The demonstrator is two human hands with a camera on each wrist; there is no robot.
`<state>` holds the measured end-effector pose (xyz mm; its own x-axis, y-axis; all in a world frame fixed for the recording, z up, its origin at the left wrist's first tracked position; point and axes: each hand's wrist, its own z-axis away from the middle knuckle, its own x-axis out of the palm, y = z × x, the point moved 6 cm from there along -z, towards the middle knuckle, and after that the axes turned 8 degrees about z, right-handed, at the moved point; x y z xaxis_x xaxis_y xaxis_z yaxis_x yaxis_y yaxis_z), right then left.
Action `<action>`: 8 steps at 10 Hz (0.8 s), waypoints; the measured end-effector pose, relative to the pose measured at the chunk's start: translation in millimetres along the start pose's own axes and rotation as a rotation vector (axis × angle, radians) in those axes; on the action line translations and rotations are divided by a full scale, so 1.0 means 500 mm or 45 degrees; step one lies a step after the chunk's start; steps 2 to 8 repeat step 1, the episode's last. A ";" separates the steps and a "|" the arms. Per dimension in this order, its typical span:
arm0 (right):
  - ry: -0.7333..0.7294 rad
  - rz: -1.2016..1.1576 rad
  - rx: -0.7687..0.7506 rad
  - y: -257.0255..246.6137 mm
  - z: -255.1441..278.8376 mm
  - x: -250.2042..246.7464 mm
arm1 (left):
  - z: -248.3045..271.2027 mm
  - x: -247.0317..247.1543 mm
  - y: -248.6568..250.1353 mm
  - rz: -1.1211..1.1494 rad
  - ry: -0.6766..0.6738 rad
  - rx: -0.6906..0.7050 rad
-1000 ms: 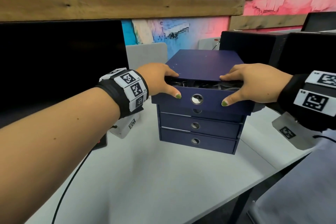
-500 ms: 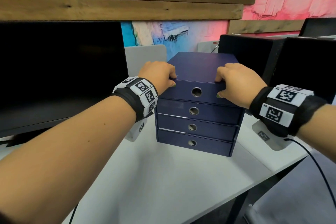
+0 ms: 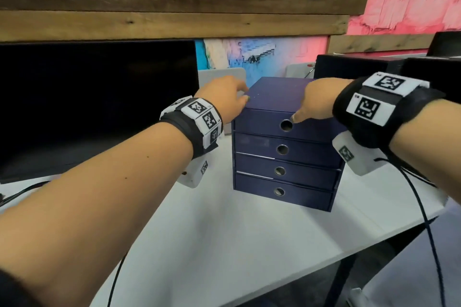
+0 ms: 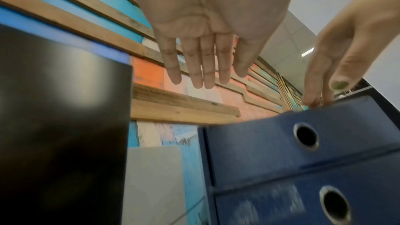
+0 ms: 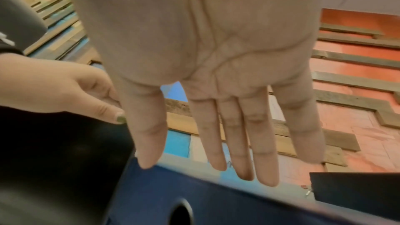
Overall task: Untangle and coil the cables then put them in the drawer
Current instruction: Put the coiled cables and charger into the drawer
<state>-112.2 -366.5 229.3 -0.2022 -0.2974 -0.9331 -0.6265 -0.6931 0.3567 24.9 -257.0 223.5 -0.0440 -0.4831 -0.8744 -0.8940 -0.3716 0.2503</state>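
The white table (image 3: pixel 224 244) carries a dark blue box with four drawers (image 3: pixel 287 157), all pushed in, which stands near the far edge. To the left of it a black monitor (image 3: pixel 94 107) stands on the same table, and to the right, further back, are black boxes (image 3: pixel 354 67). A thin black cable (image 3: pixel 117 279) lies across the near part

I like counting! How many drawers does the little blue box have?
4, stacked in the blue box: top drawer, second drawer, third drawer, bottom drawer. All look closed, none hidden.
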 end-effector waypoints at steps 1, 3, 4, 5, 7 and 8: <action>0.087 -0.166 -0.039 -0.021 0.014 -0.087 | 0.004 -0.119 -0.002 0.128 0.228 -0.057; 0.087 -0.166 -0.039 -0.021 0.014 -0.087 | 0.004 -0.119 -0.002 0.128 0.228 -0.057; 0.087 -0.166 -0.039 -0.021 0.014 -0.087 | 0.004 -0.119 -0.002 0.128 0.228 -0.057; 0.087 -0.166 -0.039 -0.021 0.014 -0.087 | 0.004 -0.119 -0.002 0.128 0.228 -0.057; 0.087 -0.166 -0.039 -0.021 0.014 -0.087 | 0.004 -0.119 -0.002 0.128 0.228 -0.057; 0.087 -0.166 -0.039 -0.021 0.014 -0.087 | 0.004 -0.119 -0.002 0.128 0.228 -0.057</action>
